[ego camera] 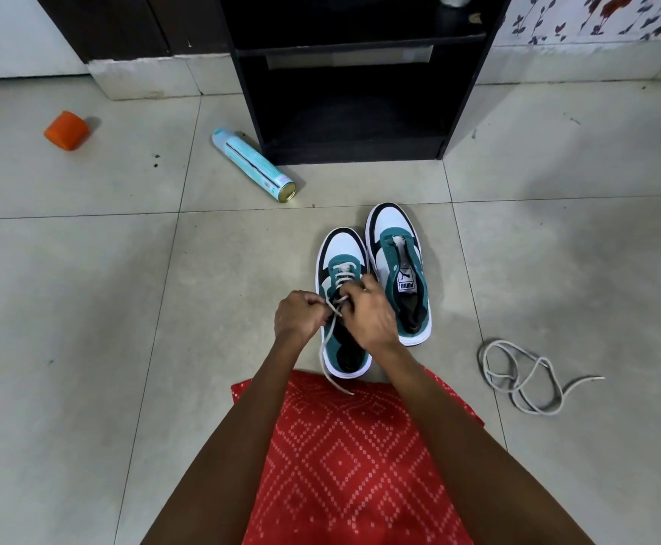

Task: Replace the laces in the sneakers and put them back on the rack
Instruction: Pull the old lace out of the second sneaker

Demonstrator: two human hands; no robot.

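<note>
**Sneaker (342,247) under both your hands, toe toward the rack (352,96)**

Your left hand (297,314) pinches the grey lace (329,342) in curled fingers. Your right hand (372,314), fingers bent, grips the same lace over the eyelets. The sneaker sits on the floor (124,308) beneath both hands, its long axis running away from you. The unlaced second sneaker (397,265) stands just beside it on the right, parallel, toe also rackward.

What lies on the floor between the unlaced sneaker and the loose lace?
In the head view, only bare floor tile, crossed by one grout line, separates the unlaced sneaker from the loose lace.
</note>
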